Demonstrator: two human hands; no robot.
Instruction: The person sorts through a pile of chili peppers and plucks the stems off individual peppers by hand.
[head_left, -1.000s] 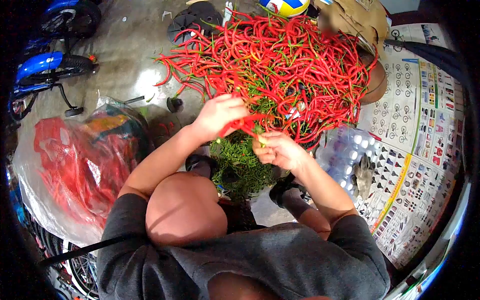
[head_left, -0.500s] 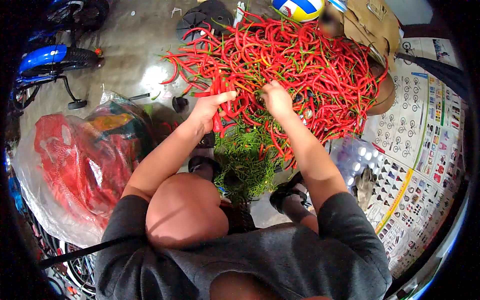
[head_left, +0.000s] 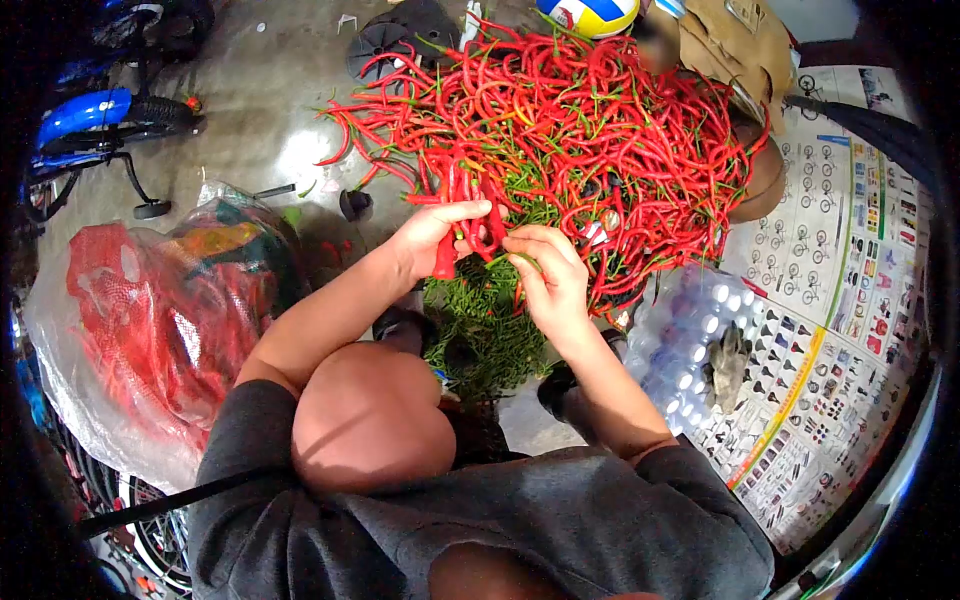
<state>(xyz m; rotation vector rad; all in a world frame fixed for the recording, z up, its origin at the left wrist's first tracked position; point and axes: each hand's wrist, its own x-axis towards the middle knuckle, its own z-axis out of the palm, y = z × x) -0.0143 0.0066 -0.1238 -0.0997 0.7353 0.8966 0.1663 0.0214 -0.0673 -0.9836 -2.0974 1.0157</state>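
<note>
My left hand (head_left: 425,235) is closed around a bunch of red chili peppers (head_left: 447,262), with the thumb lying across them. Close beside it, my right hand (head_left: 555,280) pinches a green chili stem (head_left: 497,261) between thumb and fingers, at the edge of the held bunch. Beyond both hands spreads a large heap of red chili peppers (head_left: 640,140), many with green stems on. A pile of loose green stems (head_left: 475,335) lies on the floor below my hands, between my feet.
Left of me sits a clear plastic bag (head_left: 150,330) with red netting inside. Wrapped bottles (head_left: 690,340), a grey glove (head_left: 730,365) and a printed poster sheet (head_left: 800,400) lie to the right. A ball (head_left: 600,15), cardboard (head_left: 735,50) and a blue bicycle (head_left: 95,110) stand farther out.
My right hand has drawn back from the heap toward my left hand and now pinches a stem there. My left hand, still gripping its chili peppers, has shifted slightly.
</note>
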